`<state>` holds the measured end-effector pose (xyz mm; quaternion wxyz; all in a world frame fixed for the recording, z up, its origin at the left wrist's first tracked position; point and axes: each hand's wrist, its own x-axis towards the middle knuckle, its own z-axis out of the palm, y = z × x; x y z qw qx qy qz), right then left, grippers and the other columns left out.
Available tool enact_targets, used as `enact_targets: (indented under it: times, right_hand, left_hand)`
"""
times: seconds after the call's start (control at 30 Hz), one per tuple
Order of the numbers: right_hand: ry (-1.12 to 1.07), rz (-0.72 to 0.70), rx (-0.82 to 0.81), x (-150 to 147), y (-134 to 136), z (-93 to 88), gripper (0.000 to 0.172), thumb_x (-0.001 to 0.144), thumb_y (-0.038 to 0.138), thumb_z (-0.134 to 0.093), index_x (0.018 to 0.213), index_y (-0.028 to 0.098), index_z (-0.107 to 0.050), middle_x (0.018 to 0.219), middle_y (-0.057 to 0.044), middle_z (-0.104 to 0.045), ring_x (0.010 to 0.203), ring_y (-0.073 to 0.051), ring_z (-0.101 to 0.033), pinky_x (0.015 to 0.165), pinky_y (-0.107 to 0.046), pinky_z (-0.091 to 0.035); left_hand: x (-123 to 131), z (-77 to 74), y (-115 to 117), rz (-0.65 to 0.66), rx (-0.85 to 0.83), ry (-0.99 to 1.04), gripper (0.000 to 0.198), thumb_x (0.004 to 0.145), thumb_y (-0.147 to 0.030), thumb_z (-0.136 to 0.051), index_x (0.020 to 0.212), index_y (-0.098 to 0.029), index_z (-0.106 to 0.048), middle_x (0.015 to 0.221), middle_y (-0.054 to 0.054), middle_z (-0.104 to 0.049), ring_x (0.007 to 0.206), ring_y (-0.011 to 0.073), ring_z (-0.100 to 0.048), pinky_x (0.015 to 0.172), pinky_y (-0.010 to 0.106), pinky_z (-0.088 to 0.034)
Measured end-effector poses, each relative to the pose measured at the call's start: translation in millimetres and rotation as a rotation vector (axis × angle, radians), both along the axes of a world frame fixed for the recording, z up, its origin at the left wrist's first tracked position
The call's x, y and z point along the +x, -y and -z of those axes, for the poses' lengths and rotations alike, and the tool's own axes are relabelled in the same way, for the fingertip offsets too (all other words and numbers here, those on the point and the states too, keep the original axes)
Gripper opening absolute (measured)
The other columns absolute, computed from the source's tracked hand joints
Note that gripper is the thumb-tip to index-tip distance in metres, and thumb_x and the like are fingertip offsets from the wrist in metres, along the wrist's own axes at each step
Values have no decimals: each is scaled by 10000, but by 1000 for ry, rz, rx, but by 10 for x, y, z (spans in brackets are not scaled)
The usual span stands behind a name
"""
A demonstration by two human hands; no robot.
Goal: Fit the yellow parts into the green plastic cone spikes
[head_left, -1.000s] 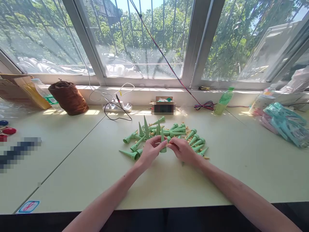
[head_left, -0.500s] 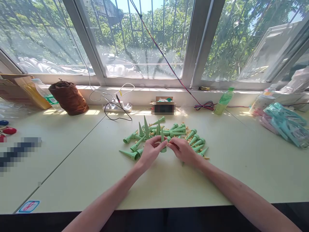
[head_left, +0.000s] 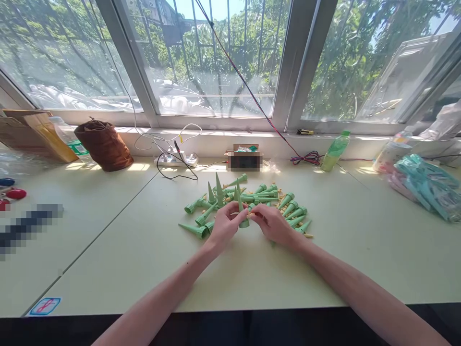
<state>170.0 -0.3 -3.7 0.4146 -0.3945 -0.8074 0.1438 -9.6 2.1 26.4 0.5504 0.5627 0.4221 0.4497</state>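
Fingers [head_left: 241, 217] pinching on both sides: left hand [head_left: 226, 224] on an upright green cone [head_left: 241, 204], right hand [head_left: 272, 224] on a small tan peg [head_left: 251, 215], mid-frame!

Point up, the cone seems held to offer its side to the peg; whether they touch, can't tell. Just beyond, loose cones [head_left: 219, 194] and tan pieces [head_left: 282, 198] crowd the table [head_left: 306, 283], presumably for easy reach; a bottle [head_left: 334, 152] stands upper right.

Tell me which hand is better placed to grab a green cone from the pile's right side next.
Probably the right hand: it is nearer the green cones there, though its fingertips seem to pinch a small tan piece. The left hand is farther off, holding an upright green cone.
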Motion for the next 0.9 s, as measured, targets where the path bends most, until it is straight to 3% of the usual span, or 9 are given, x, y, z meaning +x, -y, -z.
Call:
enact_targets:
  times: [0.53, 0.9]
  right_hand:
    - [18, 14, 9, -3, 19, -42, 196, 986, 294, -463, 827, 205, -533, 701, -3, -570, 597, -128, -483, 571, -248, -351]
    - [11, 9, 11, 6, 11, -32, 218, 986, 304, -463, 798, 204, -509, 670, 13, -524, 571, -115, -435, 558, -237, -326]
  left_hand:
    - [-7, 12, -7, 11, 46, -10, 336, 767, -459, -720, 916, -161, -671, 879, 63, -668, 606, 101, -565, 431, 187, -331]
    - [-6, 9, 2, 22, 43, -11, 316, 780, -448, -714, 920, -169, -667, 862, 50, -673, 579, 83, -538, 446, 188, -329]
